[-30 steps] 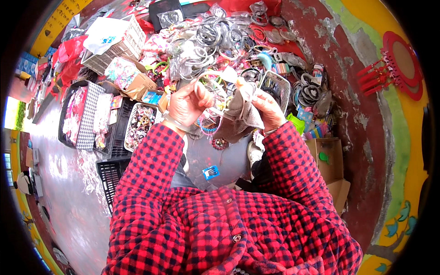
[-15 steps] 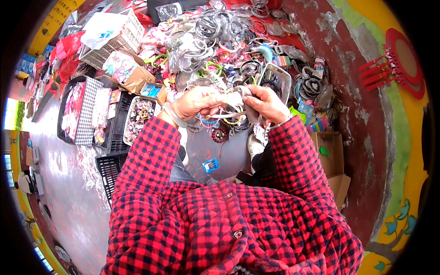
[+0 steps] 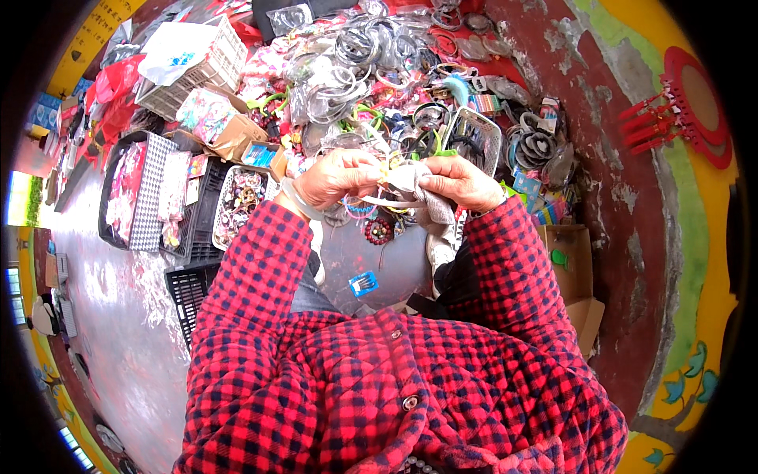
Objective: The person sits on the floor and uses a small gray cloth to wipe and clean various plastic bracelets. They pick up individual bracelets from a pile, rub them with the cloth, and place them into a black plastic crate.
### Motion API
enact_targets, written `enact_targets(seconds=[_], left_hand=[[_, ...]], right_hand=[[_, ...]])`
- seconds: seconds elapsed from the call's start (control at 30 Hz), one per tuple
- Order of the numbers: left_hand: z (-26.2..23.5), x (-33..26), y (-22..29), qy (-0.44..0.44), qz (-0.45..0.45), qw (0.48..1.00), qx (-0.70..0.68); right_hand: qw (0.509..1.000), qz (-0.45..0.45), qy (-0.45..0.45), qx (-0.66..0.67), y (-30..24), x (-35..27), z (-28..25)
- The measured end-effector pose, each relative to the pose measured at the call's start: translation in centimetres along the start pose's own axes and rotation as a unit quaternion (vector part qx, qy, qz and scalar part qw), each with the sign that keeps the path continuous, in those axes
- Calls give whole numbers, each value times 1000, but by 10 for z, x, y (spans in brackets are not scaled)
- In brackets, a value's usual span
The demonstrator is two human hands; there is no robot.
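Above the near edge of the pile, my two hands hold a pale grey headband (image 3: 433, 207) between them. A soft fabric part hangs down from my right hand (image 3: 460, 182), whose thumb and fingers pinch its upper end. My left hand (image 3: 335, 180) is closed on the other end, fingertips together beside a small whitish-yellow bit. A thin pale band runs between the hands, just under the fingers. Below them lie a pink-and-blue hair band (image 3: 360, 208) and a dark red beaded ring (image 3: 379, 231).
A large heap of bagged headbands (image 3: 359, 47) spreads ahead. To the left stand a white basket of small hair ties (image 3: 223, 223), black crates (image 3: 181, 278) and a cardboard box (image 3: 243, 126). A blue card (image 3: 363, 284) lies between my feet; an open carton (image 3: 570, 257) is at right.
My right hand has shifted slightly right and down, and the grey fabric now hangs lower and more in view. My left hand stays nearly in place, still pinching.
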State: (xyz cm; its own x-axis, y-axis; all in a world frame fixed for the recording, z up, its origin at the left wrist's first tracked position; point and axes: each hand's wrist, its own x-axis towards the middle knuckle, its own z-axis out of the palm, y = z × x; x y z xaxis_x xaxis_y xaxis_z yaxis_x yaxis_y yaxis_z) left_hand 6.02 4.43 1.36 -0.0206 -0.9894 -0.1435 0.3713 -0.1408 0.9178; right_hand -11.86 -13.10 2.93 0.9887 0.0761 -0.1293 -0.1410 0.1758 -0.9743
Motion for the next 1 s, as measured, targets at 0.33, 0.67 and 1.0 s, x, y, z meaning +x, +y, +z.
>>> enact_targets(seconds=[0.33,0.67,1.0], left_hand=[[15,7,8,-66,-118,983,122],[6,9,-12,-55,-68,966,242],[19,-5,23,-28,-9,987,158]], right_hand=[[973,54,24,-223,4,4,0],[948,7,-10,-319,11,9,-1],[983,-12,13,-184,-24,-6,3]])
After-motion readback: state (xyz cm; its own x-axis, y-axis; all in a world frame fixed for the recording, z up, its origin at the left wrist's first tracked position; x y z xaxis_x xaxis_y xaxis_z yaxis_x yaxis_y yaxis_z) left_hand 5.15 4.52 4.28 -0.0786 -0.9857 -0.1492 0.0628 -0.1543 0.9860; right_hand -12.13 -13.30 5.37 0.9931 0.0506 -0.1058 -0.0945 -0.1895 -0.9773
